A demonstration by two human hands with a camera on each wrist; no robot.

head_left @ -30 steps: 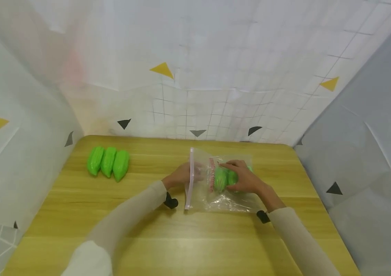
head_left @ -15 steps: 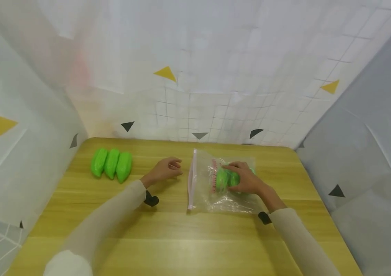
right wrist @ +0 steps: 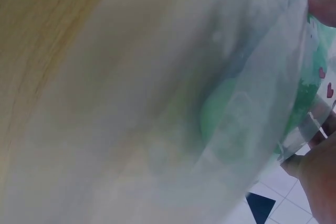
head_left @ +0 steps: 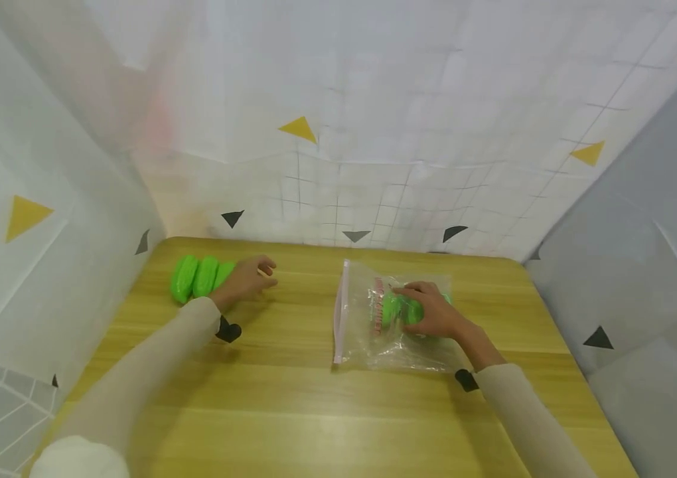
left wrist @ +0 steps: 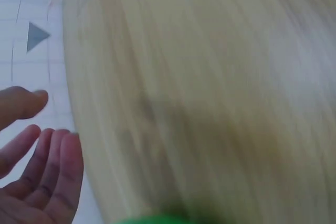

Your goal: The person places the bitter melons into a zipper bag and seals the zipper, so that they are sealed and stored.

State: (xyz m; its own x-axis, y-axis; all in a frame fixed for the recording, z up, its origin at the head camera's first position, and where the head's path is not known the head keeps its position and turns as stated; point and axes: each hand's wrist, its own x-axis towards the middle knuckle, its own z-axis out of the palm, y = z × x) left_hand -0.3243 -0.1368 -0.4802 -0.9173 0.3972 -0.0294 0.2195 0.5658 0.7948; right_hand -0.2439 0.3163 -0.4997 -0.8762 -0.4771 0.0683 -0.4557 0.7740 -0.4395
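Observation:
A clear zip-lock bag (head_left: 368, 352) with red lettering lies on the table, its pale pink zip edge (head_left: 343, 312) facing left and slightly parted. Several bright green pieces (head_left: 391, 311) show inside it. My right hand (head_left: 437, 316) grips the bag from above, thumb and fingers around the green pieces through the plastic. In the right wrist view the film covers a green piece (right wrist: 218, 111). My left hand (head_left: 249, 279), fingers loosely bent and holding nothing, hovers by three green, ridged, pointed vegetable-like pieces (head_left: 184, 279) at the far left. It partly hides the rightmost one (head_left: 224, 271).
The wooden table (head_left: 302, 411) is bounded by white sheeting (head_left: 374, 133) at the back and both sides, marked with yellow and black triangles. Table surface lies between the bag and the green pieces.
My left hand has come out of the bag's mouth and moved left toward the loose green pieces. The right hand keeps its grip on the bag. The head view has shifted slightly.

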